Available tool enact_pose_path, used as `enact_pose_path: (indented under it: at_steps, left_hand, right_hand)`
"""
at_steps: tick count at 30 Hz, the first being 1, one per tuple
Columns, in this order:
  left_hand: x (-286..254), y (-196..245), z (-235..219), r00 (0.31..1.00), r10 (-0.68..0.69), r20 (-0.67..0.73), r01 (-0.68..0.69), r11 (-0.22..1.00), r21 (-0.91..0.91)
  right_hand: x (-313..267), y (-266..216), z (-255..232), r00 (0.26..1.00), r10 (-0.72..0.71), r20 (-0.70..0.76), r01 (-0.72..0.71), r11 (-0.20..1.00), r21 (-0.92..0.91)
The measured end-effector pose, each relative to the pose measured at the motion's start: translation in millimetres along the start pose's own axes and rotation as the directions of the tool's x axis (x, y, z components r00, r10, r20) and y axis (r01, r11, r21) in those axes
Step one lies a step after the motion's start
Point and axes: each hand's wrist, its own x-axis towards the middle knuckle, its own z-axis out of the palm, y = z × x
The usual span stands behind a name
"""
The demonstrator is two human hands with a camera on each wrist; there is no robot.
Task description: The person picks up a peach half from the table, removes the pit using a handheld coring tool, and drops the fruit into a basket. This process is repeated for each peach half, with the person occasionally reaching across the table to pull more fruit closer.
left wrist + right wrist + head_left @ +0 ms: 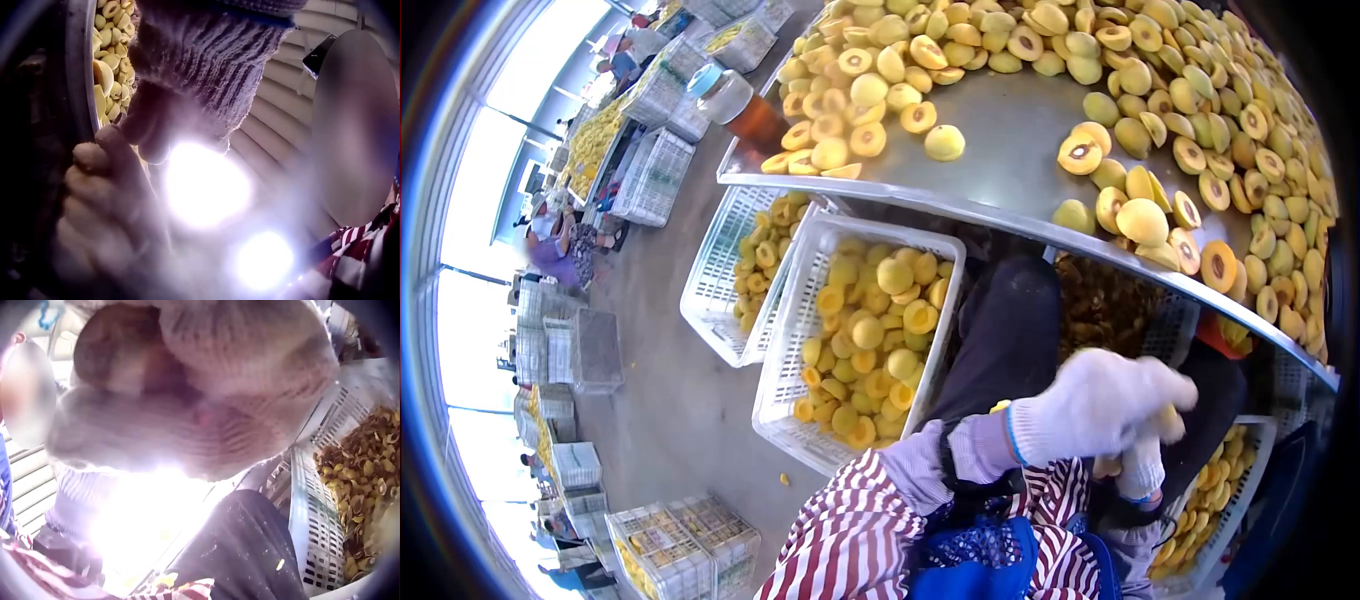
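Note:
Both hands wear whitish knit gloves and meet above the lap. The left hand (1090, 408) is blurred and partly covers the right hand (1142, 462) in the head view. Curled fingers of the left hand (106, 206) lie against the right hand (200, 69) in the left wrist view; glare hides part of them. Large and near, the right hand (206, 406) fills the top of the right wrist view, its fingers bent. Whether either hand holds something between them cannot be made out. Halved yellow fruits (1142, 222) lie on the metal table (1000, 130) beyond the hands.
White crates of fruit halves (770, 405) stand left of the legs, another (1262, 430) at the right. A crate of brownish pieces (309, 519) sits beside the knee. A jar of reddish liquid (740, 105) stands on the table's left corner. People and stacked crates (655, 180) are farther left.

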Motion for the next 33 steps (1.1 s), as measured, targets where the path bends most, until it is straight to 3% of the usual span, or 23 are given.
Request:
enact_pose_path:
  at_steps: [1,2,4,5,6,7,8,10,12,14,16,17,18,20,21,22,25,28,30,31,32,33]
  left_hand:
    - [-1.0,-10.1,-5.2,0.996,0.021,-0.081,-0.008,0.987,0.16]
    - [-1.6,-15.6,-9.3,0.99,-0.048,-0.13,0.098,0.905,0.413]
    - [-4.2,-25.5,-20.8,0.975,-0.164,-0.149,0.221,0.788,0.575]
    - [-10.0,-41.4,-25.2,0.966,-0.233,-0.113,0.251,0.74,0.623]
    - [-8.5,-47.4,-29.6,0.944,-0.329,-0.04,0.266,0.68,0.684]
    - [-0.1,-51.2,-29.8,0.801,-0.598,0.038,0.376,0.552,0.744]
    - [4.0,-70.9,-26.8,0.721,-0.687,0.09,0.413,0.531,0.74]
    - [9.1,-93.9,-20.4,0.821,-0.571,0.028,0.493,0.732,0.471]
    - [27.0,-90.1,-16.8,0.731,-0.681,0.025,0.61,0.67,0.423]
    - [23.7,-100.8,-18.5,0.822,-0.54,0.181,0.443,0.806,0.391]
    - [37.0,-70.4,-30.4,0.813,-0.482,0.326,0.366,0.859,0.358]
    - [49.2,-49.7,-33.1,0.755,-0.6,0.265,0.551,0.8,0.238]
    - [52.4,-49.3,-40.1,0.838,-0.511,0.19,0.515,0.857,0.029]
    - [78.3,-39.7,-57.1,0.884,-0.467,-0.024,0.467,0.88,0.081]
    - [92.9,-42.8,-67.4,0.911,-0.387,-0.143,0.413,0.852,0.323]
    - [106.3,-51.1,-76.2,0.932,-0.276,-0.236,0.362,0.755,0.547]
    - [133.2,-115.1,-108.7,0.95,-0.087,-0.299,0.31,0.369,0.876]
    - [163.1,-163.9,-134.6,0.994,0.059,-0.092,0.077,0.218,0.973]
    - [183.6,-178.3,-141.2,0.983,0.08,0.164,-0.174,0.141,0.975]
    - [194.2,-165.1,-136.9,0.974,-0.198,0.109,-0.062,0.229,0.971]
    - [203.1,-143.9,-128.4,0.883,-0.465,0.068,0.079,0.289,0.954]
    - [208.2,-123.2,-118.6,0.832,-0.555,-0.015,0.141,0.184,0.973]
  right_hand:
    - [2.8,0.4,-3.2,1.0,0.0,-0.002,0.0,0.999,0.038]
    - [4.6,1.2,-6.2,1.0,0.013,0.008,-0.013,0.996,0.092]
    - [4.5,-8.0,-7.6,0.985,0.171,0.017,-0.167,0.936,0.309]
    - [3.8,-20.6,4.4,0.965,0.238,-0.109,-0.195,0.932,0.306]
    - [2.9,-24.4,-2.0,0.956,0.289,-0.046,-0.263,0.916,0.304]
    - [-0.4,-28.1,-0.7,0.97,0.241,-0.016,-0.223,0.919,0.324]
    - [-1.8,-31.7,4.1,0.982,0.189,0.018,-0.184,0.922,0.341]
    - [0.2,-33.5,5.9,0.963,0.269,0.015,-0.257,0.899,0.354]
    - [-1.6,-31.6,-2.1,0.967,0.255,0.018,-0.241,0.888,0.392]
    - [-3.0,-32.1,-9.0,0.969,0.246,-0.015,-0.221,0.894,0.39]
    - [-1.1,-23.9,-18.5,0.952,0.305,0.017,-0.284,0.867,0.41]
    - [-2.5,-24.3,-19.2,0.947,0.319,0.04,-0.302,0.838,0.456]
    - [-2.9,-24.6,-18.9,0.941,0.332,0.067,-0.32,0.807,0.497]
    - [-2.1,-28.1,-15.6,0.958,0.28,0.067,-0.277,0.833,0.479]
    - [-2.9,-31.9,-14.9,0.959,0.276,0.069,-0.276,0.846,0.456]
    - [-4.4,-34.8,-15.2,0.96,0.271,0.07,-0.274,0.859,0.432]
    - [-2.9,-25.6,-19.0,0.969,0.209,0.129,-0.244,0.874,0.42]
    - [0.3,-20.5,-21.2,0.975,0.19,0.118,-0.222,0.892,0.394]
    - [6.5,-8.6,-24.6,0.972,0.191,0.136,-0.232,0.874,0.426]
    - [8.4,-7.3,-24.0,0.982,0.15,0.119,-0.188,0.867,0.462]
    - [8.7,-7.0,-23.8,0.988,0.114,0.101,-0.149,0.856,0.496]
    - [8.8,-6.1,-24.4,0.993,0.082,0.08,-0.112,0.841,0.529]
